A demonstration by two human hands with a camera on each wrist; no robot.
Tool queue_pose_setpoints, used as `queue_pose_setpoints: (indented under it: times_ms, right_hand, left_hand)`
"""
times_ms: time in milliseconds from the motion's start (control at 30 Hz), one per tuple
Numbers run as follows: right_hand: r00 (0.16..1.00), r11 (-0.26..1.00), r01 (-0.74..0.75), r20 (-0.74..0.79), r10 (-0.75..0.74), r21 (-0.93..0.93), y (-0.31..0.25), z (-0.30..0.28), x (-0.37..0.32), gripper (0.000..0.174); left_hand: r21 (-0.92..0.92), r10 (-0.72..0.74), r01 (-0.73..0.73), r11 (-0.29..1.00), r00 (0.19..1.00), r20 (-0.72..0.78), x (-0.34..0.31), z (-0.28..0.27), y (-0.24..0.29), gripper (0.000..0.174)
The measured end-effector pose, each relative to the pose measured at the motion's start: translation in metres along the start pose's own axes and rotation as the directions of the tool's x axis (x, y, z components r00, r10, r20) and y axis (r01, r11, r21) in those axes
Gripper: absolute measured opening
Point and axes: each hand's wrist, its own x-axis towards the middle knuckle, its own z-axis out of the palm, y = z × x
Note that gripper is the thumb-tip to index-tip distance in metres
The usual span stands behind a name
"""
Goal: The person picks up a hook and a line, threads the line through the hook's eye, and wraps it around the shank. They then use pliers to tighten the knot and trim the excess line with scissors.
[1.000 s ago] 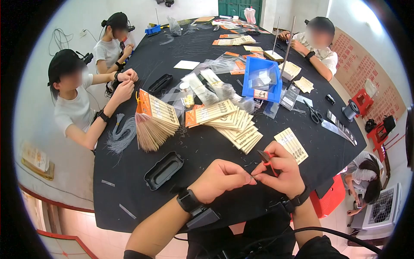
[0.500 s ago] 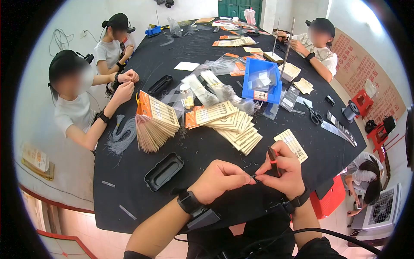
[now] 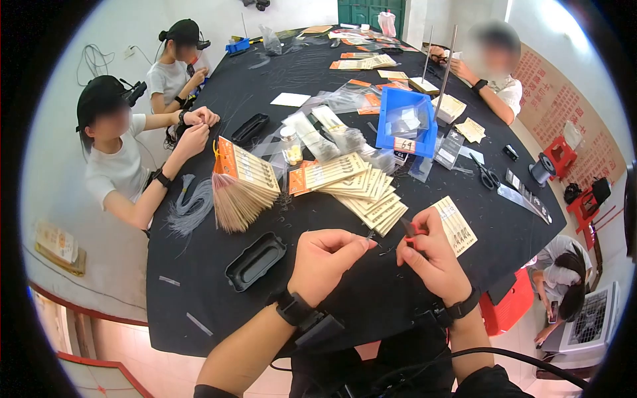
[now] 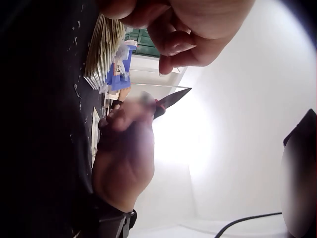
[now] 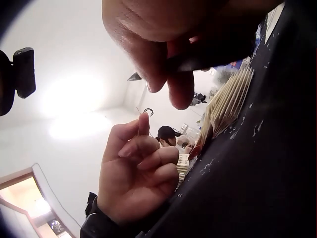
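Observation:
My left hand point(image 3: 326, 264) pinches a small dark fish hook point(image 5: 149, 111) between thumb and forefinger; its curved bend stands above the fingertips in the right wrist view. A short gap away, my right hand point(image 3: 434, 260) holds small red-handled snips point(image 4: 173, 100), the pointed blades sticking out past the fingers. Beyond the right hand lies a cream card point(image 3: 456, 227) with several hooks on it. A spread stack of similar cards point(image 3: 370, 199) lies just past both hands.
Left of my hands is a black tray point(image 3: 255, 261), with a fanned card bundle point(image 3: 244, 182) and a bunch of grey line point(image 3: 190, 205) behind it. A blue bin point(image 3: 406, 123), scissors point(image 3: 488, 175) and a spool point(image 3: 542, 170) stand farther right. Other people sit around the table.
My hands were together at the fingertips and are now apart. The left hand rose slightly up and left with the hook; the snips in my right hand swung from upright toward the left.

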Motion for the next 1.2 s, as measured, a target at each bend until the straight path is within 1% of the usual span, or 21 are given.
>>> queue_pose_setpoints:
  times_ms: [33,100,133,233,333,433,533,633,767,867,967,1067,1200]
  right_hand:
    - [0.999,0.999,-0.006,0.038,0.007,-0.037,0.001,-0.001,0.000,0.012]
    - [0.999,0.999,-0.031,0.026,0.032,-0.042,-0.004,-0.003,-0.001,0.010]
    - [0.999,0.998,-0.044,0.021,0.045,-0.045,-0.006,-0.005,-0.001,0.011]
    - [0.995,0.997,-0.069,-0.073,0.068,-0.019,-0.009,-0.003,0.001,0.022]
    - [0.997,0.998,-0.055,-0.048,0.057,0.043,-0.007,-0.004,0.001,0.026]
    - [0.998,0.995,-0.049,0.047,0.045,0.088,-0.010,-0.005,0.002,0.025]
    - [0.996,0.991,-0.055,0.083,0.045,0.120,-0.007,-0.005,0.000,0.023]
    - [0.997,0.993,-0.013,0.071,0.004,0.118,-0.006,-0.005,0.002,0.020]
    - [0.998,0.995,-0.017,0.067,0.010,0.103,-0.007,-0.006,0.001,0.017]
    - [0.998,0.993,-0.020,0.064,0.012,0.116,-0.008,-0.007,0.000,0.015]
    - [0.997,0.991,-0.031,0.071,0.022,0.127,-0.007,-0.007,0.000,0.014]
    - [0.996,0.990,-0.035,0.082,0.024,0.138,-0.007,-0.007,0.000,0.014]
    - [0.994,0.984,-0.056,0.103,0.039,0.168,-0.007,-0.007,0.001,0.014]
  left_hand:
    - [0.002,0.007,-0.007,1.000,1.000,-0.008,0.000,0.000,0.000,0.012]
    - [-0.012,-0.013,0.013,1.000,1.000,0.016,0.000,-0.001,0.001,0.012]
    - [-0.020,-0.022,0.023,1.000,0.999,0.029,-0.001,0.000,0.001,0.012]
    - [-0.035,-0.092,0.098,0.995,0.987,0.132,-0.002,0.002,0.003,0.012]
    - [-0.067,-0.109,0.125,0.990,0.973,0.204,-0.004,0.007,0.001,0.012]
    - [-0.102,-0.146,0.179,0.979,0.952,0.267,-0.005,0.009,0.002,0.012]
    - [-0.105,-0.178,0.219,0.970,0.935,0.306,-0.005,0.009,0.002,0.012]
    - [-0.086,-0.191,0.229,0.970,0.927,0.323,-0.005,0.008,0.001,0.014]
    - [-0.107,-0.184,0.238,0.965,0.912,0.367,-0.004,0.008,-0.007,0.015]
    - [-0.109,-0.230,0.302,0.947,0.875,0.426,-0.004,0.008,-0.002,0.018]
    - [-0.146,-0.267,0.367,0.919,0.850,0.454,-0.003,0.009,-0.001,0.020]
    - [-0.176,-0.257,0.380,0.908,0.837,0.483,-0.003,0.009,-0.004,0.021]
    - [-0.166,-0.244,0.362,0.917,0.840,0.485,-0.003,0.010,-0.001,0.020]
